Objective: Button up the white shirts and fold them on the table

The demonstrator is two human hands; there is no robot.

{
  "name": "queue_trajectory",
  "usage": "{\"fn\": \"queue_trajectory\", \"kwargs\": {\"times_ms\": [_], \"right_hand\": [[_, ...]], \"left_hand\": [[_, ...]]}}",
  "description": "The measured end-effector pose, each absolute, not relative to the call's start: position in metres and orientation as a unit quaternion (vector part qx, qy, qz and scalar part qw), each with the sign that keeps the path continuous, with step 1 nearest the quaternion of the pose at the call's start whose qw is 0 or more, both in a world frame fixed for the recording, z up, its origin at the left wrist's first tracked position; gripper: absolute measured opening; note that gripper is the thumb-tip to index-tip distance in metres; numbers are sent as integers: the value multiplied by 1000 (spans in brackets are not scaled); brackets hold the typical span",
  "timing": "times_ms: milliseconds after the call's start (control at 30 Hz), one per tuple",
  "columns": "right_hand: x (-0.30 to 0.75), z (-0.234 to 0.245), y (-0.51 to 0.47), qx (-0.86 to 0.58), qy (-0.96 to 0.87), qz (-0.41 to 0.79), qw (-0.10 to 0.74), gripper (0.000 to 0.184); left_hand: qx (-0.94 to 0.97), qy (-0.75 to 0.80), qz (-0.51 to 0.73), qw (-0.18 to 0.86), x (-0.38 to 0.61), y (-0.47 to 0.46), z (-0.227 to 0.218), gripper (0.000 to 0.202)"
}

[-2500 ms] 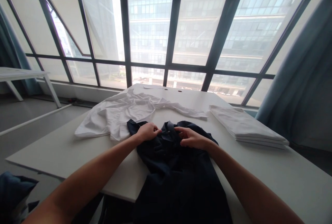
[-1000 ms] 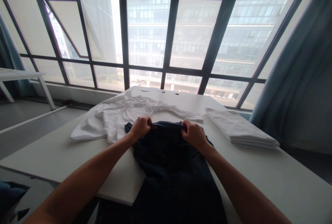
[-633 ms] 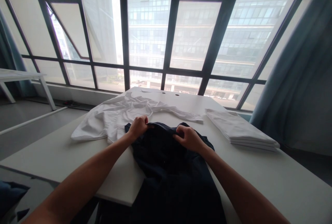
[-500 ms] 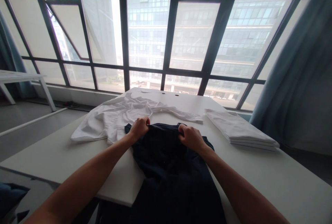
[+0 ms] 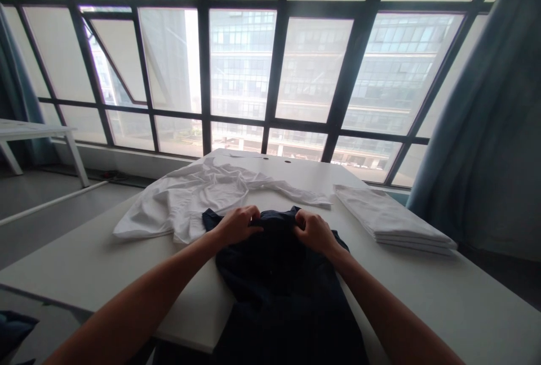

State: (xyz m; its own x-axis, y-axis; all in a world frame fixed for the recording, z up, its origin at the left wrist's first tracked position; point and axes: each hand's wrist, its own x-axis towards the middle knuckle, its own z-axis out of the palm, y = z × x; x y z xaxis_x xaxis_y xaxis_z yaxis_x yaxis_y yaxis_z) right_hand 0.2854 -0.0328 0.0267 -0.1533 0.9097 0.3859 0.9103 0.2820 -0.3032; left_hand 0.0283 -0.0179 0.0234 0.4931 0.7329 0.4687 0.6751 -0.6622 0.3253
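A dark navy garment (image 5: pixel 283 292) lies over the near edge of the white table (image 5: pixel 198 311) and hangs down toward me; its exact kind I cannot tell. My left hand (image 5: pixel 240 224) pinches its far edge on the left side. On the same edge, a short way to the right, my right hand (image 5: pixel 315 230) grips the cloth with curled fingers. Between the hands the edge bunches up slightly. Just beyond them a crumpled white garment (image 5: pixel 190 196) is spread across the table, close to my left hand.
At the right is a folded stack of white cloth (image 5: pixel 397 221). A second white table (image 5: pixel 38 128) stands at the far left. Tall framed windows (image 5: pixel 240 66) and a blue curtain (image 5: pixel 460 100) border the far side. Dark blue material (image 5: pixel 14 328) shows at the lower left.
My left hand has shifted right along the garment's edge, closer to my right hand. The right hand has barely moved. The camera view has tilted up slightly.
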Motion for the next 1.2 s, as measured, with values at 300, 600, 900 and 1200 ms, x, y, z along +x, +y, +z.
{"fn": "queue_trajectory", "kwargs": {"times_ms": [300, 600, 900, 1200], "right_hand": [[276, 27, -37, -543, -805, -7, 239, 8], [275, 31, -35, -612, -705, 48, 355, 10], [313, 11, -6, -483, -766, 151, 398, 67], [371, -13, 19, -644, -743, 90, 158, 43]], "left_hand": [[795, 530, 293, -30, 19, -17, 36, 10], [812, 516, 273, 23, 30, -25, 32, 10], [878, 399, 261, 42, 11, -1, 9, 70], [832, 524, 162, 80, -3, 16, -1, 45]]}}
